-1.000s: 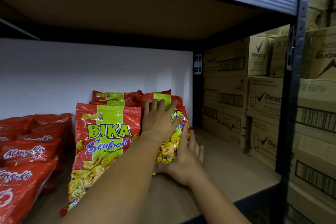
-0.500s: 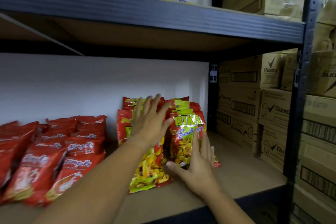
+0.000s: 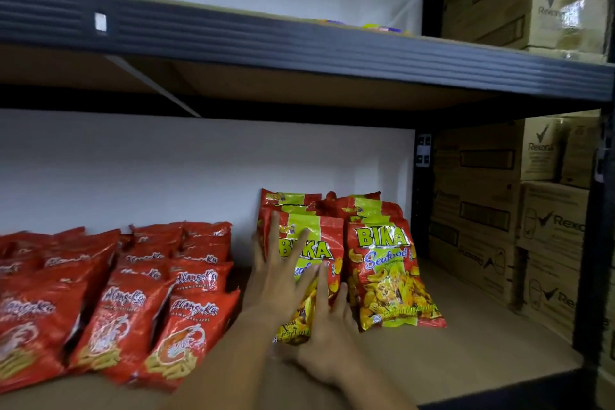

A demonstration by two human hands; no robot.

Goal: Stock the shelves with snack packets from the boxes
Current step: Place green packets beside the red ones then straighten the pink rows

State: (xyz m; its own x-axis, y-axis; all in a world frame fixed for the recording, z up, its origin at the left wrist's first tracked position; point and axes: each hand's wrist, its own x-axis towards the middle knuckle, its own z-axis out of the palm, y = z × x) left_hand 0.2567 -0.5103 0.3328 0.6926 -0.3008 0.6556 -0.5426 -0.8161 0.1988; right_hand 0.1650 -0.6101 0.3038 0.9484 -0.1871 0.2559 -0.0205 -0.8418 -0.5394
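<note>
A: Where is the packet (image 3: 307,263)?

B: It stands on the shelf (image 3: 466,336), in the left Bika row, just beside the right row (image 3: 382,263). More of the same packets stand behind it.

A: What are the hands doing?

B: The left hand (image 3: 279,276) lies flat on the front of the packet, fingers (image 3: 275,226) straight and spread wide. The right hand (image 3: 327,336) is low at the packet's bottom, fingers straight too. Neither hand grabs it. They just press and steady it.

A: Which way does it point?

B: Its long side runs up and down. The top leans back on the packets behind. The front with the name faces out to us.

A: What could go wrong?

B: I think the bottom could slide forward if the hands let go too fast. Then the packet would flop down flat. A hard push could also knock the row back or bump the red packets (image 3: 186,326) on the left.
</note>
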